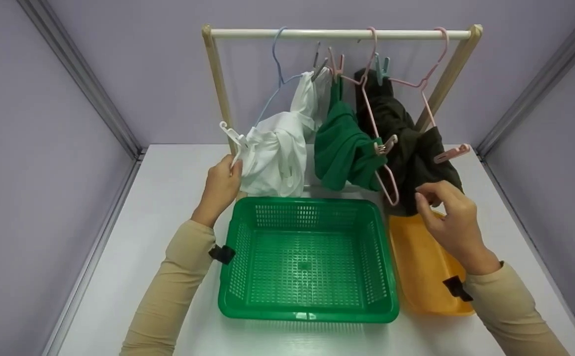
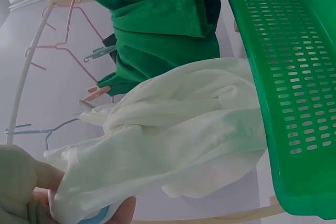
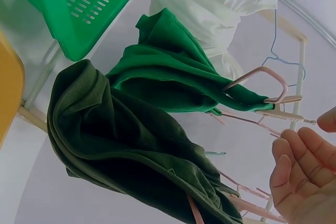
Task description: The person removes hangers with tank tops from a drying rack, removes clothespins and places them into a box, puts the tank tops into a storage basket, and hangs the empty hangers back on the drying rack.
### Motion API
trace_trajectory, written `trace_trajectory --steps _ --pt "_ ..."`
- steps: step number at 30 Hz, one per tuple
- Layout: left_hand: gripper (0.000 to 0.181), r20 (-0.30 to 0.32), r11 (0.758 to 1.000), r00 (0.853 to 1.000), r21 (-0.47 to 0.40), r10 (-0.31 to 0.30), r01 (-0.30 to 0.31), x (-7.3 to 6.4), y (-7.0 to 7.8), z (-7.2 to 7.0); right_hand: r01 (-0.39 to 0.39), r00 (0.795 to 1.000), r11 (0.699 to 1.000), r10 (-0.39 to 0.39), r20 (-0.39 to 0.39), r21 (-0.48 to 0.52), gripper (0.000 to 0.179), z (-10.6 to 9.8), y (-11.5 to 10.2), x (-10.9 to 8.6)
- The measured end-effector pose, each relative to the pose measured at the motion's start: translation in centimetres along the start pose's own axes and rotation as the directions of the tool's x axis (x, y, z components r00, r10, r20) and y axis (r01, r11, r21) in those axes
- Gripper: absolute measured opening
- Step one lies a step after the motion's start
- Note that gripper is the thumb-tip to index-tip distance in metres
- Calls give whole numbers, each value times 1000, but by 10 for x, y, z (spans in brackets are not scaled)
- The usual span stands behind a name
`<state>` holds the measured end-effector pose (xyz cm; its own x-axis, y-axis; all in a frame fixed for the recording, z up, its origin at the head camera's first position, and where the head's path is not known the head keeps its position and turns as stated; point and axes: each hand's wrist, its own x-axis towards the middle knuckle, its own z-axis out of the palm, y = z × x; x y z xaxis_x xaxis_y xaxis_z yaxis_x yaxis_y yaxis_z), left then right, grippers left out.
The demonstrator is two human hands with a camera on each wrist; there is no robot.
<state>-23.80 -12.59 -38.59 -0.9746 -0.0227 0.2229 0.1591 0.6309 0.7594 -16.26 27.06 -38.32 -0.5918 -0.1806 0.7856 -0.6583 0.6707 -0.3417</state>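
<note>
My left hand (image 1: 222,185) grips the near edge of a white garment (image 1: 277,153) on a blue hanger (image 1: 269,104). A white clothespin (image 1: 233,133) sits just above those fingers. In the left wrist view, thumb and fingertips surround the white cloth (image 2: 157,145), with a bit of blue hanger (image 2: 94,216) showing between them. My right hand (image 1: 450,225) holds nothing, its fingers loosely bent, near a dark olive garment (image 1: 391,118) on a pink hanger. A pink clothespin (image 1: 451,154) is on that garment's near edge. The right wrist view shows the right palm (image 3: 310,182) and relaxed fingers.
A green garment (image 1: 344,143) hangs between the other two, clipped to a pink hanger (image 1: 390,185). The white rail (image 1: 327,34) on wooden posts carries all hangers. A green perforated basket (image 1: 307,314) stands in front, and a yellow tray (image 1: 418,277) lies to its right.
</note>
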Motion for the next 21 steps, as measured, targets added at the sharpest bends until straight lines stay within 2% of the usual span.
trace_trajectory --steps 4,7,11,17,21 --pt "38 140 997 987 -22 -76 80 5 0 -6 5 1000 1000 -5 6 1 18 0 0 -1" --pt "42 200 992 974 -46 -108 120 8 -2 -8 10 1000 1000 -10 10 0 18 0 1 -2" --pt "45 229 986 967 -98 -111 136 8 -5 -9 18 1000 1000 -18 21 1 18 1 2 -3" --pt "48 271 970 960 -203 -74 132 7 -9 -9 22 999 1000 -21 35 -8 18 1 2 -4" --pt "46 229 975 971 -187 -71 115 5 -8 -12 29 999 1000 -28 46 -5 19 2 4 -6"
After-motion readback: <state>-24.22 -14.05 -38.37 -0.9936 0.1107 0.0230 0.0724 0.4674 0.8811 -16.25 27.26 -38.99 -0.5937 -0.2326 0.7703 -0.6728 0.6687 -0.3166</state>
